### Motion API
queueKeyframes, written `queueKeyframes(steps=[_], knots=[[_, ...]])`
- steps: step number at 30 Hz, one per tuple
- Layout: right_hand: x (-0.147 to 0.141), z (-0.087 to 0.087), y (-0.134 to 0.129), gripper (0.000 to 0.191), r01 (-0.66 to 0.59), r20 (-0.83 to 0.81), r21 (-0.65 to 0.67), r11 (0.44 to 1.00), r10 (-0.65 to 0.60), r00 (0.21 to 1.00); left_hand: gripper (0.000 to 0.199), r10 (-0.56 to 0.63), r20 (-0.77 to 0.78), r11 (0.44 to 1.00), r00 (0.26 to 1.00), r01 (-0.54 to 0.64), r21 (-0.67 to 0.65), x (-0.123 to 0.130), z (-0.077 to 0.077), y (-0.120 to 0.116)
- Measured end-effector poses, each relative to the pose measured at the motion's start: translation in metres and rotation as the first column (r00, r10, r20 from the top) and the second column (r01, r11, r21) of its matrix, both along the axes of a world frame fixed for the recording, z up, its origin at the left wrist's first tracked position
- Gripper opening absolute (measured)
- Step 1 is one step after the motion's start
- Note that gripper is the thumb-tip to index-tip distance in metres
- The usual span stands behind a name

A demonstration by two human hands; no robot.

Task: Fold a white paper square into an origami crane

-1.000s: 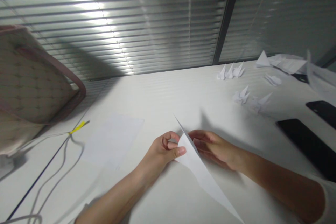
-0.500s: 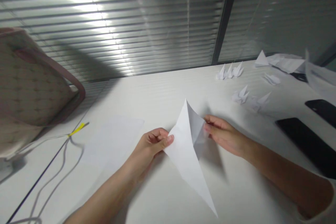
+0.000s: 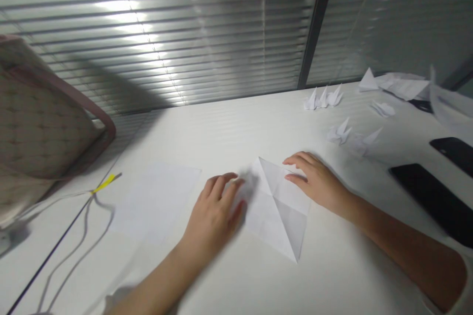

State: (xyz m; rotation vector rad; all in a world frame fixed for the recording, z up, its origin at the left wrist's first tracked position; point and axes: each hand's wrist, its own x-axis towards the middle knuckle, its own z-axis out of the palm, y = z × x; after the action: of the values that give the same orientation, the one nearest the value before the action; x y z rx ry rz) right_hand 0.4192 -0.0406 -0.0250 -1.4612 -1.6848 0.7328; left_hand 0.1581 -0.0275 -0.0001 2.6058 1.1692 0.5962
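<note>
My white desk (image 3: 221,133) bears a creased paper sheet (image 3: 281,211), a flat sheet (image 3: 157,202), folded paper cranes (image 3: 340,133) and two black phones (image 3: 432,202).

On the table (image 3: 221,133), around the middle sheet (image 3: 275,221), the other sheet (image 3: 158,202) lies at 9 o'clock with the cable (image 3: 85,221) beyond it, the bag (image 3: 40,123) at 10, the blinds (image 3: 221,34) behind the table at 12, paper figures (image 3: 312,101) at 1 and 2, and the phones (image 3: 428,199) toward 3.

Pink-trimmed bag (image 3: 40,128) near blinds (image 3: 229,39); yellow tie (image 3: 104,183) on grey cable (image 3: 86,220); black phones (image 3: 430,202).
</note>
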Motion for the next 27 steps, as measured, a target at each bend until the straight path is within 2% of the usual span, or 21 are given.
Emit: queueKeyframes(steps=[2, 3, 5, 7, 10, 16, 19, 23, 27], knots=[[-0.001, 0.003, 0.000, 0.027, -0.086, 0.123, 0.071, 0.994, 0.077, 0.989, 0.044, -0.200, -0.086, 0.978, 0.976, 0.204, 0.040, 0.003, -0.002, 0.000], [-0.002, 0.004, 0.000, 0.028, -0.144, 0.207, 0.099, 0.985, 0.121, 0.971, 0.051, -0.288, -0.136, 0.956, 0.948, 0.293, 0.017, 0.005, -0.003, 0.000], [-0.004, 0.004, -0.001, 0.031, -0.246, 0.382, 0.131, 0.960, 0.180, 0.907, 0.057, -0.372, -0.199, 0.928, 0.907, 0.365, -0.073, 0.008, -0.004, 0.000], [-0.007, 0.004, -0.004, 0.035, -0.285, 0.494, 0.136, 0.949, 0.184, 0.849, 0.056, -0.365, -0.230, 0.930, 0.902, 0.344, -0.129, 0.010, -0.003, -0.002], [-0.009, 0.006, -0.011, 0.050, -0.315, 0.574, 0.115, 0.942, 0.196, 0.795, 0.053, -0.309, -0.237, 0.949, 0.921, 0.282, -0.141, 0.008, 0.004, -0.004], [-0.004, 0.006, -0.014, 0.071, -0.388, 0.575, -0.005, 0.921, 0.320, 0.753, 0.051, -0.279, -0.260, 0.950, 0.924, 0.227, -0.215, -0.003, 0.016, -0.002], [0.003, 0.003, -0.008, 0.077, -0.371, 0.573, -0.015, 0.929, 0.312, 0.758, 0.055, -0.250, -0.286, 0.962, 0.925, 0.203, -0.185, -0.007, 0.011, 0.000], [0.011, 0.002, -0.003, 0.069, -0.341, 0.593, 0.018, 0.940, 0.265, 0.760, 0.066, -0.194, -0.278, 0.981, 0.941, 0.183, -0.066, -0.009, -0.001, 0.000], [0.020, 0.004, -0.003, 0.075, -0.365, 0.602, -0.043, 0.930, 0.316, 0.733, 0.073, -0.203, -0.279, 0.979, 0.939, 0.200, -0.040, -0.010, -0.006, 0.003]])
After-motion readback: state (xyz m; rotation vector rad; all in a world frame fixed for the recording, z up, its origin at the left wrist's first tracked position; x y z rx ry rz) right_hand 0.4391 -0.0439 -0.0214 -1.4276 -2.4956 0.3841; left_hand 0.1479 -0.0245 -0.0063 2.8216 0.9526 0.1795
